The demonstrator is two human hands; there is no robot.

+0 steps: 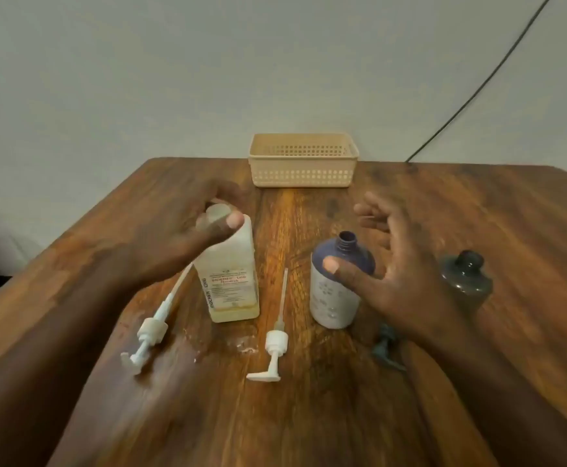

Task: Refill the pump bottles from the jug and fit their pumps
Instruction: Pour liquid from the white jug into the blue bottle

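A translucent square bottle point(233, 281) with a little yellowish liquid stands left of centre, and my left hand point(187, 237) grips it around the neck. A purple bottle point(334, 291) with a white label stands open-necked to its right. My right hand point(386, 264) hovers beside it with fingers spread, the thumb in front of its shoulder. A dark smoky bottle point(465, 278) stands further right. Two white pumps lie on the table: one point(154, 328) at the left, one point(275, 342) between the bottles. A grey-blue pump point(388, 347) lies partly hidden under my right wrist.
A beige perforated basket point(304, 173) sits at the far edge of the wooden table point(309, 416). A black cable point(477, 85) runs down the wall at the back right. A wet patch point(241, 345) glistens in front of the square bottle.
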